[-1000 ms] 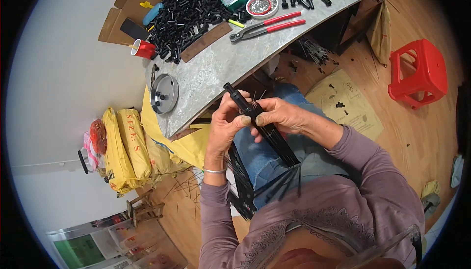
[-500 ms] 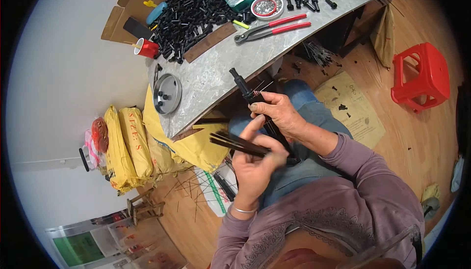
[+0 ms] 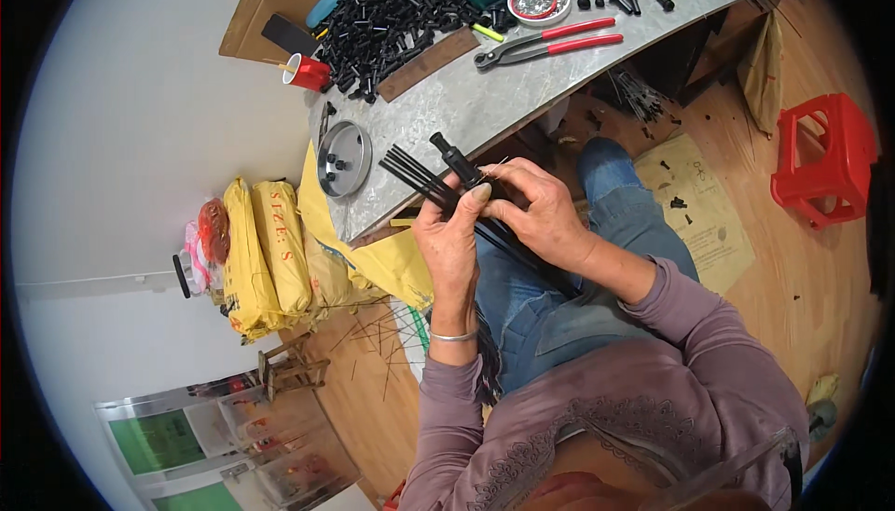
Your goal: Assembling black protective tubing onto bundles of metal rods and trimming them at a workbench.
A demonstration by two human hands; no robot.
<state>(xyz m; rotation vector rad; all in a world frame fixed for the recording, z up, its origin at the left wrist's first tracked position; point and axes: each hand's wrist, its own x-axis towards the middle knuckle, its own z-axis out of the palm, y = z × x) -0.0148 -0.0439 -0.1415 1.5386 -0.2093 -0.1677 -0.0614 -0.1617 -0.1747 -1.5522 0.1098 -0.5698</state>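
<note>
Over my lap I hold a black tubular plastic fitting [image 3: 450,155] with its narrow end pointing up toward the table. My left hand [image 3: 449,255] is closed around several thin black rods [image 3: 407,172], like umbrella ribs, which fan out beyond the fingers; its thumb presses near the fitting's collar. My right hand [image 3: 555,217] pinches at the same collar, fingertips almost meeting my left thumb. A fine bright wire shows between the fingers there. More black rods [image 3: 511,242] run from the fitting down between my legs. What the fingertips grip exactly is hidden.
The grey table [image 3: 429,82] bears a heap of black fittings [image 3: 401,17], red-handled pincers [image 3: 550,43], a bowl of small metal pieces [image 3: 541,1], a round metal dish [image 3: 344,158] and a red cup [image 3: 306,72]. A red stool [image 3: 825,161] stands right; yellow sacks [image 3: 280,250] lie left.
My left hand has moved up to the fitting, bringing its loose rods alongside it. Both hands now meet at the collar. The view has shifted slightly.
</note>
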